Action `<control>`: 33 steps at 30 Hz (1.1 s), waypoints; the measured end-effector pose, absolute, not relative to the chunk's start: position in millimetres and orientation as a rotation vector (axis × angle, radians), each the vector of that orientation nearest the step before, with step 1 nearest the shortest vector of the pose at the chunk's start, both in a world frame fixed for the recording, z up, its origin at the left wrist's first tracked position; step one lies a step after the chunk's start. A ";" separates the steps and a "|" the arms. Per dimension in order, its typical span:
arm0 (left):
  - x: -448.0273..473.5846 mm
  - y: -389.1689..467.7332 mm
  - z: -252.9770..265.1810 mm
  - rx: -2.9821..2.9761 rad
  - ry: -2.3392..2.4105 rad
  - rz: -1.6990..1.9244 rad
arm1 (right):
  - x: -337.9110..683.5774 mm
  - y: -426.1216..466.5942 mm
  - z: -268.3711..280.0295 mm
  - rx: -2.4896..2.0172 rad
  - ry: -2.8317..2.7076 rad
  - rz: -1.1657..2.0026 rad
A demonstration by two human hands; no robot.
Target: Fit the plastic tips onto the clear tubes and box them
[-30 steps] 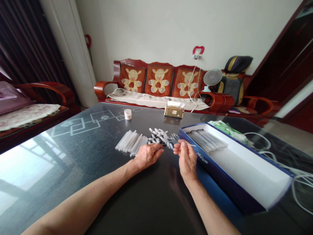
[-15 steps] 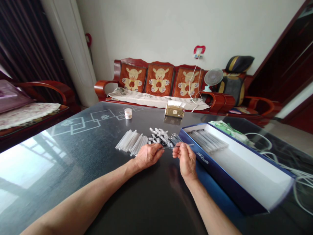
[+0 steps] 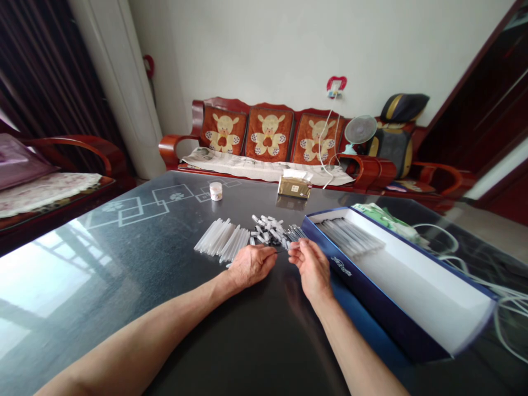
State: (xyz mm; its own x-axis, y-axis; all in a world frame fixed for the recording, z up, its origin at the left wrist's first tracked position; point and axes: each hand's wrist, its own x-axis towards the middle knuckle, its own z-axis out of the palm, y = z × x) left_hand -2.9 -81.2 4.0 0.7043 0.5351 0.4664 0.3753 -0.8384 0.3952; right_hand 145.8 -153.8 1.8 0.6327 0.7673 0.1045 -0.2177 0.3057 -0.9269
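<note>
My left hand (image 3: 253, 266) is closed around the left end of a thin dark pen refill (image 3: 281, 251). Whether a barrel also lies inside that fist is hidden. Thumb and fingers of my right hand (image 3: 312, 266) pinch the pale right end of the same refill. Just beyond my left hand lie whitish, translucent pen barrels (image 3: 218, 237) in a loose row. Small black and white pen caps (image 3: 268, 226) are heaped between and beyond my hands. More refills with metal tips (image 3: 295, 233) lie past my right fingertips, beside the box.
A long blue box (image 3: 383, 308) with a white inside stands at right, finished-looking pens (image 3: 350, 236) at its far end. On the dark table (image 3: 251, 352) are a small white jar (image 3: 215, 191) and a gold tissue pack (image 3: 294, 186). White cables (image 3: 457, 264) and green packaging (image 3: 388, 220) lie behind the box.
The refill's pale end, which stuck out right of my right hand, now shows at its fingertips. Less of the refill shows between my hands; both hands have barely moved.
</note>
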 end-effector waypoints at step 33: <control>3.2 -66.4 -1.0 2.359 0.800 1.145 | 177.0 -105.1 -9.6 -1.917 -1.856 -0.303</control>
State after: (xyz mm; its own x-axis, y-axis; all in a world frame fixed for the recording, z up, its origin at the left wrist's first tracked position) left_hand 3.2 -66.4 -1.0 0.5011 0.6451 0.5768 0.3200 -0.7575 0.5691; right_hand 177.0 -105.1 -9.6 0.0697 0.8866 0.4572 0.9860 0.0084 -0.1666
